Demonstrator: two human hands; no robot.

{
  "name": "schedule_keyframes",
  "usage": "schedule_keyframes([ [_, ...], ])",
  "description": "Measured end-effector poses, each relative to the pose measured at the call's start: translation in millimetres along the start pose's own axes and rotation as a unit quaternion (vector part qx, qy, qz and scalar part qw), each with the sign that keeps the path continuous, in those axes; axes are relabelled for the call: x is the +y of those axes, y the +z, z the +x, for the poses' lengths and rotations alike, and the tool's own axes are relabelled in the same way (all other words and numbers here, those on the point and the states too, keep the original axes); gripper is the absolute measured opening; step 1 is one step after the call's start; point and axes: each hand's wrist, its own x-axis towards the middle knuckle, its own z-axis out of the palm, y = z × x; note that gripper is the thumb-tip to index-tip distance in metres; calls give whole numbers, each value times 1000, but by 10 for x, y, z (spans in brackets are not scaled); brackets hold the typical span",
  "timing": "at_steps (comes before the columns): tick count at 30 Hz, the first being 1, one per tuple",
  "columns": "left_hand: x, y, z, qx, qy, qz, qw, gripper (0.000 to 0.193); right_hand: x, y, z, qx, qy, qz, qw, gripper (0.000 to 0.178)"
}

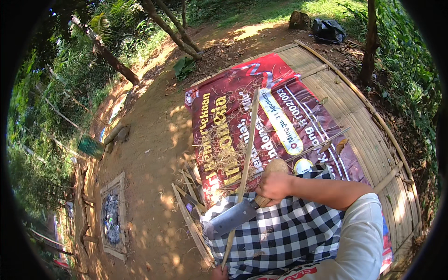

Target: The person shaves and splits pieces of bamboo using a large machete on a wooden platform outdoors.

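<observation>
My right hand [274, 187] is closed around the wooden handle of a broad-bladed cleaver [232, 218], its blade angled down to the left. The blade lies against a long, thin bamboo strip [248, 149], which slants from the banner down across my lap. At the lower edge, only part of my left hand [220, 272] shows, its fingers closed on the near end of the strip. Black-and-white checked cloth [291, 228] covers my lap beneath the blade. Curly pale shavings [224, 140] lie scattered over the dark red banner [333, 135] in front of me.
Under the banner is a slatted bamboo platform [368, 135]. Split bamboo pieces [193, 224] lean at its left edge. On the dirt ground at left is a framed ash pit [125, 217]. Tree trunks, a stump [299, 20] and a black plastic bag [328, 31] stand beyond.
</observation>
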Motion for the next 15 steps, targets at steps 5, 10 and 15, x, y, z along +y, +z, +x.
schedule_keyframes([
  [5,73,-10,0,6,-11,6,1000,46,1150,-515,-603,101,237,-124,958,51],
  [10,-215,49,47,60,76,-14,995,45,1151,-884,-959,-11,385,-118,915,58],
  [15,-140,63,21,5,13,-39,999,38,787,-600,-816,76,359,-44,929,54],
])
